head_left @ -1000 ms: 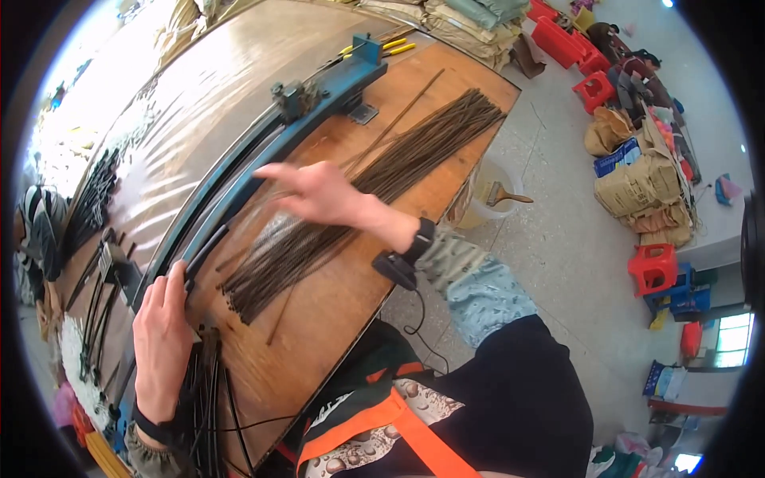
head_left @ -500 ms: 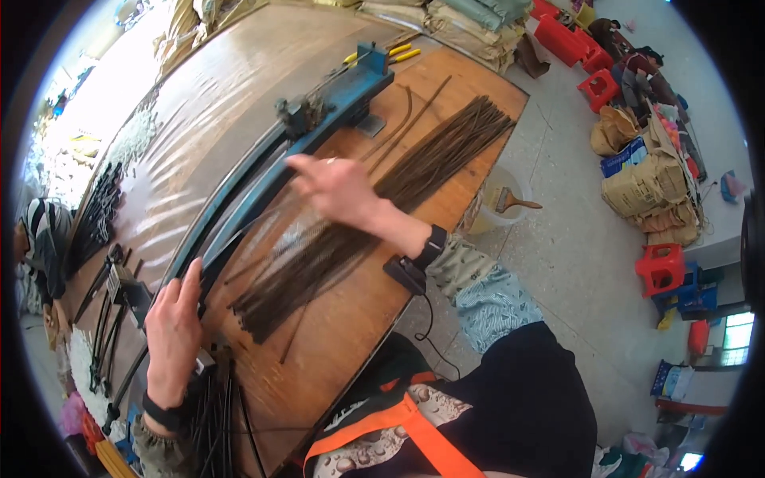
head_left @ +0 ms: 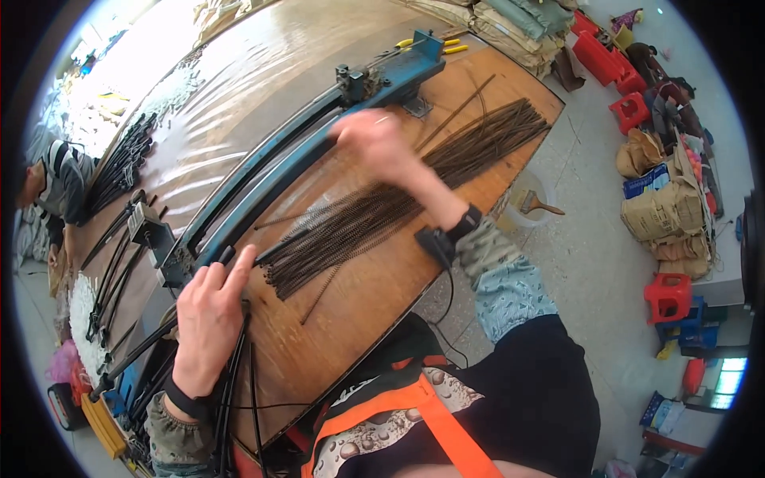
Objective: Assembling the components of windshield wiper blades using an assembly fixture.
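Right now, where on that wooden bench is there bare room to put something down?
Bare wood shows on the workbench between the pile of ribbed steel rods and the near edge, and on the glossy top beyond the blue bending rail. It is crowded around the left hand, where black bent rods cluster.

One head-worn fisheye view looks steeply down from close above the long brown wooden workbench [head_left: 374, 319], the wearer's forearms entering from the lower edge. Straight lines bow toward the black circular rim; grey concrete floor [head_left: 590, 239] fills the right.
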`<control>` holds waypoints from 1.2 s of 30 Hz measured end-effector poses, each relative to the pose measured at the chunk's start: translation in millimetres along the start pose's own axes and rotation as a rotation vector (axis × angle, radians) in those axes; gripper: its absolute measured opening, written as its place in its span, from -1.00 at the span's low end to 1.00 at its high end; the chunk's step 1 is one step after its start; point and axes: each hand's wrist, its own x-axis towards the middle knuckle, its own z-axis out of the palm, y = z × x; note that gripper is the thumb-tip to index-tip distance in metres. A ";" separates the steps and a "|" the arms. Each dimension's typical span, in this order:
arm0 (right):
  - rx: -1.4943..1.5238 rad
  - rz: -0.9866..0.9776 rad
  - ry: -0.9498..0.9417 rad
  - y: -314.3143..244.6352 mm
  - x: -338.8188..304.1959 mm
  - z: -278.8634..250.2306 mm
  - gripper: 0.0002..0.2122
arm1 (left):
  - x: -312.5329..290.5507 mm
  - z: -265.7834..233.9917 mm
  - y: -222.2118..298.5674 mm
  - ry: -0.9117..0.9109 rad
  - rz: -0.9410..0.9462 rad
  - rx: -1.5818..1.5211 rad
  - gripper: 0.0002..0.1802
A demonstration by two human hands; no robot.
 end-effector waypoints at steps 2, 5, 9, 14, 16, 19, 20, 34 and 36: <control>-0.640 0.198 0.188 51.4 2.6 -37.9 -0.67 | 1.5 1.4 4.5 0.023 0.007 -0.043 -0.36; -1.173 0.549 0.024 120.8 -16.4 -85.1 -0.57 | 4.6 3.5 11.0 0.024 0.027 -0.096 -0.36; -1.065 0.859 -0.480 111.6 -6.3 -90.5 -0.55 | -0.3 2.3 10.9 0.007 -0.017 -0.073 -0.36; -0.980 0.790 -0.268 128.0 -23.2 -86.0 -0.58 | 0.9 4.4 2.9 -0.014 -0.022 -0.089 -0.37; -1.108 0.582 -0.078 121.3 -29.9 -86.9 -0.62 | -0.5 3.0 2.9 -0.001 -0.024 -0.079 -0.39; -1.280 0.021 0.295 64.4 -15.0 -65.6 -0.64 | -9.5 -5.5 0.4 0.012 -0.064 -0.070 -0.40; -0.901 -0.037 0.212 39.9 -8.6 -52.8 -0.66 | -12.9 -9.9 -2.2 0.027 -0.092 -0.069 -0.41; 0.214 -0.284 -0.017 -144.7 -20.4 103.3 -0.80 | -97.5 -44.1 -25.4 0.051 -0.265 0.036 -0.45; 0.109 -0.136 -0.078 -127.8 -18.4 100.6 -0.78 | -118.7 -44.0 -43.7 0.078 -0.297 0.100 -0.46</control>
